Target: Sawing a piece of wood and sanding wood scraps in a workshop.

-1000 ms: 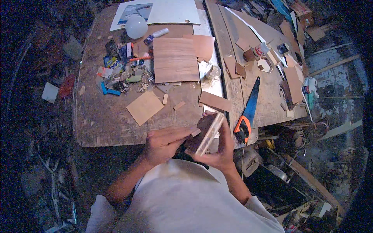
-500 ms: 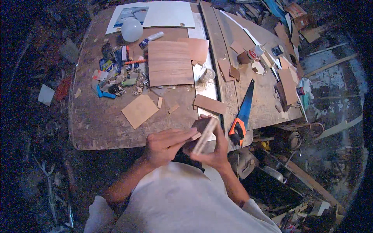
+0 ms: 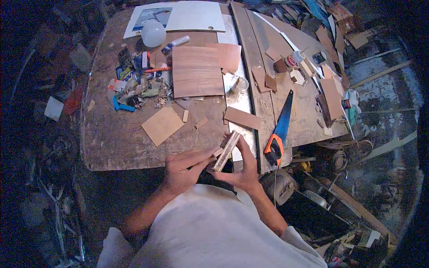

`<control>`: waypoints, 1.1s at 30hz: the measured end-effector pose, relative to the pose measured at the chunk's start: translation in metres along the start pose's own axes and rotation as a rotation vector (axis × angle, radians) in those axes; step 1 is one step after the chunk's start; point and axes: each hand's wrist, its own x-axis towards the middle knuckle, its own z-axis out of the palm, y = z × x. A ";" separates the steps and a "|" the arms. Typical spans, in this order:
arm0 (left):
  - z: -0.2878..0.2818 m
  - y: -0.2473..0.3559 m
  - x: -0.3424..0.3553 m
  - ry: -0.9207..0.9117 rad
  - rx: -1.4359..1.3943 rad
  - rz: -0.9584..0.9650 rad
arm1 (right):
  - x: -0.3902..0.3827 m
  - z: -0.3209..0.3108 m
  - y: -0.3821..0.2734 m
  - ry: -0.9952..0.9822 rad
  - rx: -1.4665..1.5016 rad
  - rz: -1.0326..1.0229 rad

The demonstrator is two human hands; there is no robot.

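We held a small wooden block (image 3: 227, 151) between both hands at the near edge of the workbench (image 3: 107, 147): our right hand (image 3: 243, 172) cupped it from below, fingers closed round it, while our left hand (image 3: 183, 167) pinched its lower end. A thin brown offcut (image 3: 242, 118) lay just beyond, a handsaw (image 3: 279, 129) to the right. With the block off the bench edge, we judged a loosened pinch could drop it into the clutter below.

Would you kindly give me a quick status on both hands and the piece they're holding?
Left hand and right hand both gripping small wooden block. Block tilted, held just past workbench front edge. Handsaw lies right of it, apart.
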 end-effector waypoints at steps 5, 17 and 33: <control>-0.001 -0.005 -0.009 -0.039 0.048 -0.034 | -0.002 -0.008 -0.022 0.045 0.039 -0.131; 0.002 0.007 -0.002 0.037 -0.053 -0.055 | -0.016 -0.001 -0.002 0.014 0.035 0.006; 0.000 0.014 -0.009 0.087 -0.120 -0.202 | -0.022 0.000 -0.014 0.028 0.034 0.034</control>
